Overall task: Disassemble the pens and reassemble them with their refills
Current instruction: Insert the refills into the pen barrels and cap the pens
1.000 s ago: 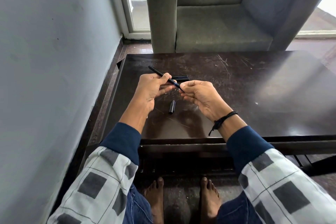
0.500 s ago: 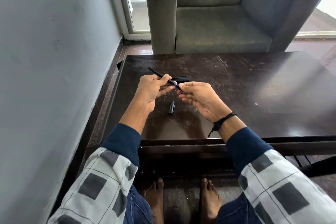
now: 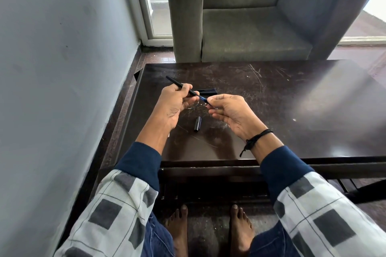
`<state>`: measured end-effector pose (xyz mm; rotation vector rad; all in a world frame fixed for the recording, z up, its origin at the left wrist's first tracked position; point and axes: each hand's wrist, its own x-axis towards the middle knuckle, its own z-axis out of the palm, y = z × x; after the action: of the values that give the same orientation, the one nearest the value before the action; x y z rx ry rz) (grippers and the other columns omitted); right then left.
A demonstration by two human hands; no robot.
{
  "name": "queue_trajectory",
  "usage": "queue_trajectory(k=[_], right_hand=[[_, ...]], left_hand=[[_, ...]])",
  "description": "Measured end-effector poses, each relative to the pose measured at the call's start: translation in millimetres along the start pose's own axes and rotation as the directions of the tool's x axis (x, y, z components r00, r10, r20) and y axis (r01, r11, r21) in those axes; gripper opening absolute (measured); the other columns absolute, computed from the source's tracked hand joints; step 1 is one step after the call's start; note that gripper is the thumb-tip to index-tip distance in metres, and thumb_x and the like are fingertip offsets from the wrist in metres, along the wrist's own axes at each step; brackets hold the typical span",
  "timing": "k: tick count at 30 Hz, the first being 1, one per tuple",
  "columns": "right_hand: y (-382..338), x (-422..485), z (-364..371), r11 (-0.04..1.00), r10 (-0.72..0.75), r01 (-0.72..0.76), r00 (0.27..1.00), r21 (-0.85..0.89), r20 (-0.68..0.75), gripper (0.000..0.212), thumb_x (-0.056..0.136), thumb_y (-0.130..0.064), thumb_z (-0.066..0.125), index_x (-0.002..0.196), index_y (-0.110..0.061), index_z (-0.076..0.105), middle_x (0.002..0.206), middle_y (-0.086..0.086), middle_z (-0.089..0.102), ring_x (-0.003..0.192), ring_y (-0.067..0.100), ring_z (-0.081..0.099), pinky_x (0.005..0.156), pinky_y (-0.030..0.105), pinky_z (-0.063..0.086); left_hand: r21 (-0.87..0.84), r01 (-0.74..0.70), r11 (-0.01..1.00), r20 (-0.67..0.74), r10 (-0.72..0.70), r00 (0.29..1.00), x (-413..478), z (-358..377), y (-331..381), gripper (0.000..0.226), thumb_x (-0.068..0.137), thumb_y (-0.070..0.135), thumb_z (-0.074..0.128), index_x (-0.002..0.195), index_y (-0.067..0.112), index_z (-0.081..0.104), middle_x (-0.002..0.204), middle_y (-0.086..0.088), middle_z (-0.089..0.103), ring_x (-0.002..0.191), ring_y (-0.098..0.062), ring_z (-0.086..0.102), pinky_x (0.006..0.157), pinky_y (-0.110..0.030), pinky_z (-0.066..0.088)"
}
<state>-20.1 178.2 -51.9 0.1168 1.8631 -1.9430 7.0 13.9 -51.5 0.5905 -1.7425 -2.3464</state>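
A grey armchair (image 3: 250, 27) stands behind the dark scratched surface (image 3: 292, 110). Above the surface, the left hand (image 3: 175, 102) grips a black pen barrel (image 3: 177, 83), which slants up to the left. The right hand (image 3: 227, 108) pinches the blue refill (image 3: 203, 98) sticking out of the barrel's near end. A black cap (image 3: 197, 124) lies on the surface below, between the hands.

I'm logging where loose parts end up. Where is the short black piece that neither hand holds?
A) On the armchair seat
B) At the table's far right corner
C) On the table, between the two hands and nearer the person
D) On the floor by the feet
C: the short black piece lies on the table, untouched, while the left hand grips the pen barrel and the right hand pinches its blue end.
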Motion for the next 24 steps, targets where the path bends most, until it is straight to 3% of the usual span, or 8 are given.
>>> queue_trajectory(k=[5, 10, 15, 17, 20, 22, 24], right_hand=[[-0.2, 3.3, -4.1, 0.999, 0.023, -0.024, 1.0, -0.037, -0.017, 0.013, 0.092, -0.015, 0.073, 0.102, -0.009, 0.077, 0.084, 0.004, 0.074, 0.064, 0.009, 0.065, 0.064, 0.021, 0.053], [-4.1, 5.8, -13.9, 0.991, 0.04, -0.041, 0.999, -0.124, -0.007, 0.011, 0.092, -0.011, 0.071, 0.101, -0.013, 0.078, 0.086, 0.002, 0.075, 0.068, 0.009, 0.065, 0.063, 0.021, 0.049], [-10.7, 4.8, -28.8, 0.944, -0.026, 0.014, 0.999, -0.331, -0.031, 0.017, 0.093, -0.002, 0.065, 0.102, -0.007, 0.078, 0.085, 0.006, 0.072, 0.071, 0.009, 0.06, 0.06, 0.019, 0.043], [-8.0, 8.3, -30.1, 0.893, -0.073, 0.052, 0.997, -0.447, -0.031, 0.018, 0.091, 0.004, 0.064, 0.092, -0.006, 0.079, 0.08, 0.008, 0.069, 0.071, 0.012, 0.057, 0.057, 0.019, 0.042], [2.3, 18.0, -23.9, 0.703, -0.124, 0.055, 0.991, -0.71, -0.046, 0.029, 0.087, -0.003, 0.069, 0.07, -0.025, 0.075, 0.077, 0.003, 0.071, 0.076, 0.018, 0.063, 0.065, 0.027, 0.048], [9.3, 19.3, -15.0, 0.575, -0.118, 0.023, 0.992, -0.818, -0.055, 0.03, 0.086, -0.011, 0.07, 0.064, -0.032, 0.071, 0.081, -0.002, 0.073, 0.084, 0.02, 0.068, 0.077, 0.034, 0.056], [13.9, 17.4, -5.7, 0.511, -0.113, 0.023, 0.993, -0.859, -0.041, 0.028, 0.086, -0.015, 0.068, 0.065, -0.034, 0.069, 0.088, -0.003, 0.073, 0.096, 0.023, 0.068, 0.094, 0.041, 0.054]], left_hand=[[-0.029, -0.006, 1.0, -0.012, 0.005, 1.0, 2.5, -1.8, 0.2, 0.016, 0.103, 0.01, 0.05, 0.1, 0.001, 0.063, 0.096, -0.022, 0.071, 0.081, -0.023, 0.07, 0.069, -0.022, 0.058], [-0.082, -0.019, 0.996, -0.056, 0.014, 0.998, 4.5, -5.4, 7.2, 0.016, 0.104, 0.008, 0.048, 0.094, 0.002, 0.06, 0.091, -0.02, 0.068, 0.079, -0.021, 0.068, 0.074, -0.022, 0.06], [-0.137, -0.04, 0.99, -0.108, 0.025, 0.994, 7.9, -13.9, 14.4, 0.016, 0.103, 0.007, 0.048, 0.094, 0.002, 0.06, 0.093, -0.019, 0.066, 0.083, -0.022, 0.068, 0.072, -0.02, 0.06], [-0.144, -0.037, 0.989, -0.117, 0.021, 0.993, 8.3, -14.7, 14.3, 0.016, 0.103, 0.007, 0.048, 0.095, 0.002, 0.06, 0.095, -0.02, 0.066, 0.083, -0.022, 0.069, 0.072, -0.021, 0.06], [-0.137, -0.036, 0.99, -0.108, 0.022, 0.994, 8.3, -12.9, 12.3, 0.016, 0.103, 0.008, 0.049, 0.094, 0.002, 0.061, 0.093, -0.019, 0.067, 0.084, -0.022, 0.069, 0.07, -0.02, 0.06], [-0.121, -0.036, 0.992, -0.1, 0.024, 0.995, 7.8, -11.4, 10.7, 0.016, 0.103, 0.008, 0.05, 0.094, 0.002, 0.061, 0.093, -0.019, 0.067, 0.085, -0.022, 0.069, 0.073, -0.021, 0.06], [-0.114, -0.037, 0.993, -0.094, 0.027, 0.995, 7.8, -10.7, 9.5, 0.016, 0.103, 0.008, 0.05, 0.094, 0.003, 0.062, 0.093, -0.019, 0.067, 0.086, -0.022, 0.07, 0.075, -0.022, 0.06]])
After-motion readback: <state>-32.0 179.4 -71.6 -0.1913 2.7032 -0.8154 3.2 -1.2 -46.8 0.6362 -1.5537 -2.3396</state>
